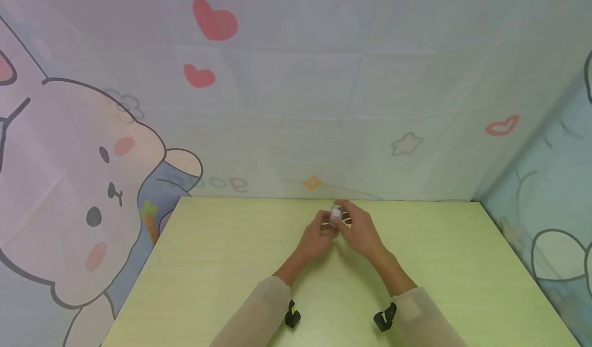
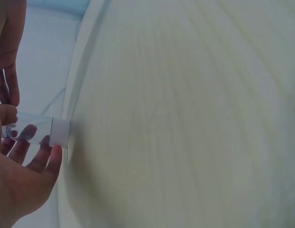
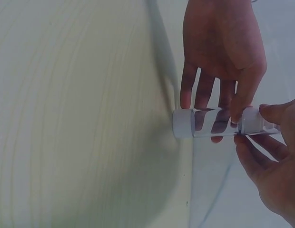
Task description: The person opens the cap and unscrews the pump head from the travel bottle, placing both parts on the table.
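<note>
A small clear bottle stands upright between both hands, its white end down towards the table. Near its top is a white collar under a clear upper part. My left hand grips the see-through body, fingers curled behind it and thumb in front. The right hand pinches the top with thumb and fingertips, as the right wrist view shows. In the left wrist view the bottle is partly covered by the left fingers and thumb, and its top lies behind them.
The pale yellow-green table stretches to both sides. Behind it hangs a cloth backdrop printed with hearts and a rabbit, meeting the table's back edge close beyond the hands. Black wrist mounts sit at the light sleeves.
</note>
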Tool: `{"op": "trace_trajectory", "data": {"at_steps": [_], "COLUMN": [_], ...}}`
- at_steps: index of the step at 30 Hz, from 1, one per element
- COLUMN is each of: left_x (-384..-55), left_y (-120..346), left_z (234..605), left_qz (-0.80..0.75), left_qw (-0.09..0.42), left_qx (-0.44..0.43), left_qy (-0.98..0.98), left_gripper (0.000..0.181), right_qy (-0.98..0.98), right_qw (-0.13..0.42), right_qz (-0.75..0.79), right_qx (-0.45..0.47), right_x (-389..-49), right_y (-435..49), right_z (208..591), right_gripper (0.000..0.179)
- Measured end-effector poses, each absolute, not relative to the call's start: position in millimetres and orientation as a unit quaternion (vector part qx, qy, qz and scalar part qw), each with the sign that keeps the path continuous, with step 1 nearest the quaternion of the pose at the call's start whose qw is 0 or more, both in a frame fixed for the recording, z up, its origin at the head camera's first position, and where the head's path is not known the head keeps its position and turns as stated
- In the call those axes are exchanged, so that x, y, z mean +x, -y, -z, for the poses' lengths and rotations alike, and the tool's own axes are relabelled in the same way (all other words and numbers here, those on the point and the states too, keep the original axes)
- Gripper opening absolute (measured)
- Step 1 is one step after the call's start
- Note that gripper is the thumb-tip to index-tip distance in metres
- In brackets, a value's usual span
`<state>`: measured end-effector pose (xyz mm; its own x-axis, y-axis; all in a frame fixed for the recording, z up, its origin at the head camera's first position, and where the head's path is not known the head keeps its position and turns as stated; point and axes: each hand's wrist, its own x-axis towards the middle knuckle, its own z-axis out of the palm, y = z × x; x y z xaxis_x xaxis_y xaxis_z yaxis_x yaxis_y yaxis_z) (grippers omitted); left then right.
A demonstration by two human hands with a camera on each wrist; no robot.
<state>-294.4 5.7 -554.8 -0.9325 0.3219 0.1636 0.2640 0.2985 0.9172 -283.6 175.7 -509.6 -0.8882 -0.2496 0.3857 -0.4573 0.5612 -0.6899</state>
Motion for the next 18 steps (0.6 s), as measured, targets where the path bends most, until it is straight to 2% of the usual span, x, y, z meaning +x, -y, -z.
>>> {"op": "trace_trajectory", "data": {"at_steps": [18], "left_x": [-297.8], "left_y": [-6.2], "left_z": [559.7], "left_qz": [-0.575], "left_qw": [0.018], "left_qx": [0.181], "left_qy": [-0.797], "left_gripper": [0.032], "right_qy": [0.875], "right_qw": [0.13], "right_qz": [-0.422], "right_qx": [0.199], "right_x": [-285.2], "right_y": [-176.4], "right_z": [509.4], "right_gripper": [0.047]}}
